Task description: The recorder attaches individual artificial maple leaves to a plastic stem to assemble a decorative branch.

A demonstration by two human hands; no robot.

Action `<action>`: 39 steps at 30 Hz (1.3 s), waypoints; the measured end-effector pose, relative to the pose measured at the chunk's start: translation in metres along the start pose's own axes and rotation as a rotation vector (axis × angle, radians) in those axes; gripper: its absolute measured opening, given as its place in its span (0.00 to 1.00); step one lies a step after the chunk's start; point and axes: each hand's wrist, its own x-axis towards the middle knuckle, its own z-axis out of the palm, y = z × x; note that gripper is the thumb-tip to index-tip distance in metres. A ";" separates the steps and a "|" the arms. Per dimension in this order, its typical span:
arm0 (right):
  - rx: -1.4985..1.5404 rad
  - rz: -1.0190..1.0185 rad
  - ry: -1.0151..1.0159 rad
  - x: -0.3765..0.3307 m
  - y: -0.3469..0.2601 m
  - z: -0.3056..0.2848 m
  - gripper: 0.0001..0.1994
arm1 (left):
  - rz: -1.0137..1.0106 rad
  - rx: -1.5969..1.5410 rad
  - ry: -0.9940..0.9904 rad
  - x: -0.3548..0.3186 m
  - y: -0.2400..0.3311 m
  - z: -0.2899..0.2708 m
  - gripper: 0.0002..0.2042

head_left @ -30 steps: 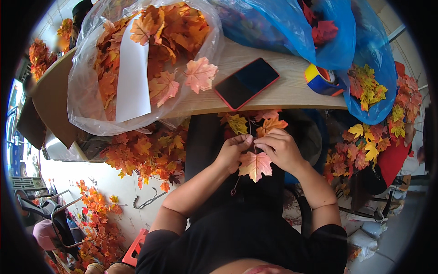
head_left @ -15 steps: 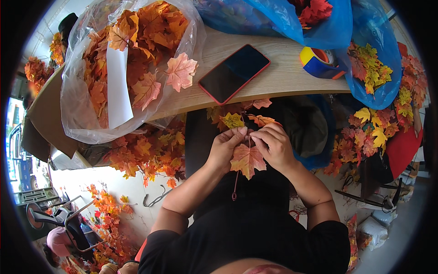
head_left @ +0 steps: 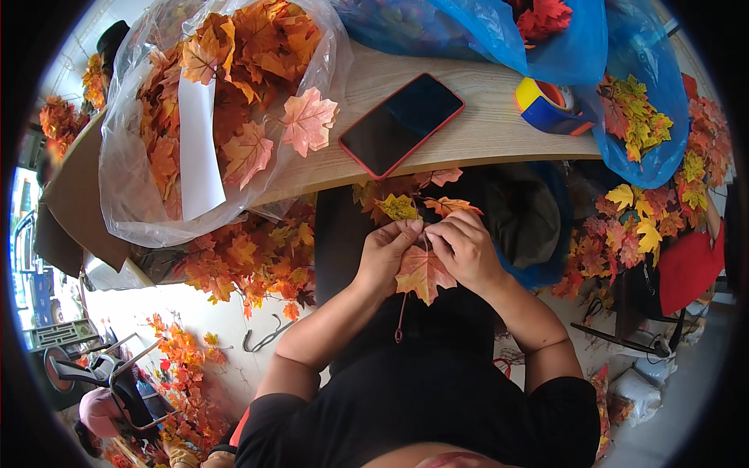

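Observation:
In front of my lap I hold a sprig of artificial maple leaves between both hands. My left hand is closed, thumb and fingers pinching the thin stem. Close beside it, my right hand is also closed, its fingertips pressed together at the same stem. An orange-pink leaf hangs below the fingertips, and a yellow-green leaf and an orange leaf spread above them. Under the hanging leaf a thin reddish stem ending in a small loop dangles against my black shirt. The exact pinch point is hidden by my fingers.
Beyond my hands is a wooden table with a red-edged phone and a tape roll. A clear bag of orange leaves stands left; blue bags lie right. Leaf piles hang below the table edge.
My fingertips have shifted very slightly at the stem. Both hands keep their pinch, and the leaves hang almost exactly as before.

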 end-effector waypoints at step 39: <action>-0.082 -0.144 0.097 0.014 0.027 -0.004 0.09 | -0.500 -0.239 -0.229 0.002 0.013 -0.011 0.14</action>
